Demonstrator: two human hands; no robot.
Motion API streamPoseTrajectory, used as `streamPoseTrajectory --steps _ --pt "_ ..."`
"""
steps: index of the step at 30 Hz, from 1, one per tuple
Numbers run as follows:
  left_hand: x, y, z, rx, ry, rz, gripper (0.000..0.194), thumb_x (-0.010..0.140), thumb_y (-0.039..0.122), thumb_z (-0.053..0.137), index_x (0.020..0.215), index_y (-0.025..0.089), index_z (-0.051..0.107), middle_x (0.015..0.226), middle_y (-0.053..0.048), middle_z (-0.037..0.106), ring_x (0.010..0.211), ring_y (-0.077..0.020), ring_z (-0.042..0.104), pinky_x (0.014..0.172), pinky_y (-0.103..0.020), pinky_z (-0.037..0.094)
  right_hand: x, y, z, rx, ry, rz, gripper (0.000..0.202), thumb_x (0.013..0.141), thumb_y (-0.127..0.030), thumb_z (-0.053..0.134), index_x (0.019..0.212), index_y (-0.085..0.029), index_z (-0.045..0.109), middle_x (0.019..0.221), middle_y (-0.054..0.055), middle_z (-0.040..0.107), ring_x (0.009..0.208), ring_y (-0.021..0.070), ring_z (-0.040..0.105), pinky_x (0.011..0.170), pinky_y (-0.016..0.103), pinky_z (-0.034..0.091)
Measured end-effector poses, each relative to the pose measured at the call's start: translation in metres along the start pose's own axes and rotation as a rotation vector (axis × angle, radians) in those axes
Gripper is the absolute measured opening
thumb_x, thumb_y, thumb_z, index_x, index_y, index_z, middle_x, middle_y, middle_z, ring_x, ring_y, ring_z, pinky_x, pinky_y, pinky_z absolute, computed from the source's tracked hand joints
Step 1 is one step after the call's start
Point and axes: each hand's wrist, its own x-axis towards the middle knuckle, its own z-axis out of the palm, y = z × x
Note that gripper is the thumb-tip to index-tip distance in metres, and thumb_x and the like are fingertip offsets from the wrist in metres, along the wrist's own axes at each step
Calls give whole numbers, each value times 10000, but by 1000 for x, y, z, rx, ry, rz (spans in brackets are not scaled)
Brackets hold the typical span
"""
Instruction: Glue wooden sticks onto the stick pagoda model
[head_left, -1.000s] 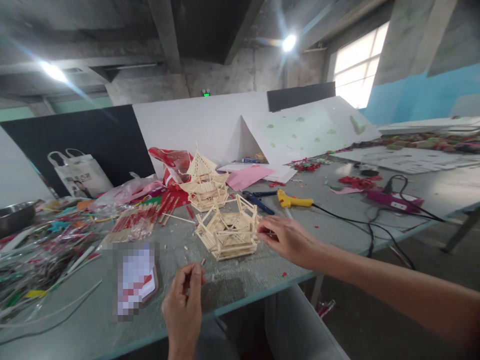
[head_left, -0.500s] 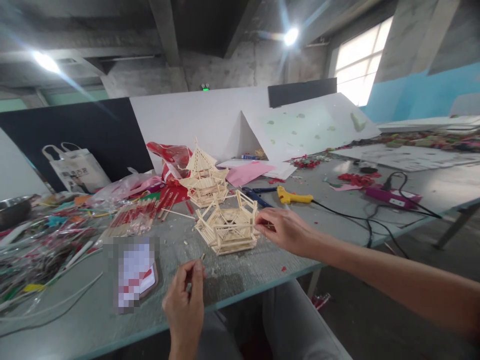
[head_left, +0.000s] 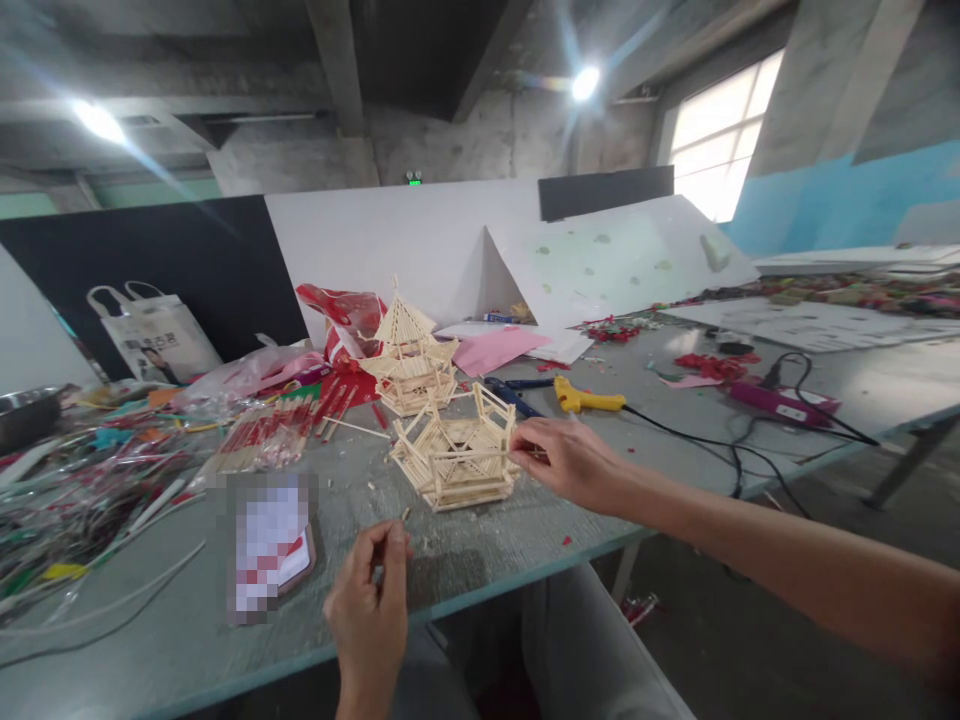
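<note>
We can read nothing for certain: the dark characters (head_left: 180,338) on the white tote bag with two looped handles (head_left: 133,328) are too blurred for us, the small glowing green sign (head_left: 414,181) against the grey concrete wall (head_left: 480,150) is too tiny, and we cannot make out the white label (head_left: 793,411) on the long purple plastic power strip (head_left: 759,399)

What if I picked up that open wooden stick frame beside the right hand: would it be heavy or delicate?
The stick frame is probably light for its size, being thin sticks with open gaps. It may be fragile, since its upper rails look slender. If pushed, it would likely slide rather than roll, given its wide, angular base.
</note>
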Motion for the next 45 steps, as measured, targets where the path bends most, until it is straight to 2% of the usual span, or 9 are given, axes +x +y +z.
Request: streamPoseTrajectory --steps 6,21,38,45 --pt "-1 6 -1 3 1 -25 285 797 469 470 796 225 616 637 23 661 597 -130 607 594 -218 406 2 -1 -1 -6 -5 -3 76 803 -185 497 750 -162 546 718 9 593 620 104 482 592 220 305" --pt "0 1 -1 0 -30 -24 356 776 534 460 804 220 623 662 3 678 616 -149 633 576 -220 433 3 -1 -5 37 -14 24 43 782 -168 509 824 -161 517 735 12 597 667 120 545 612 215 348" --pt "1 -6 -2 13 -31 -6 318 775 506 469 809 229 622 635 22 677 585 -139 628 603 -214 452 10 -2 -10 10 -10 -13 33 761 -136 525 736 -145 545 685 11 584 611 103 499 580 215 327" --pt "0 -2 -2 27 -22 -13 323 769 510 466 797 233 628 624 22 673 597 -150 631 590 -223 442 11 -3 -11 20 -6 -29 42 749 -118 521 720 -142 540 662 1 566 587 90 469 565 207 312"
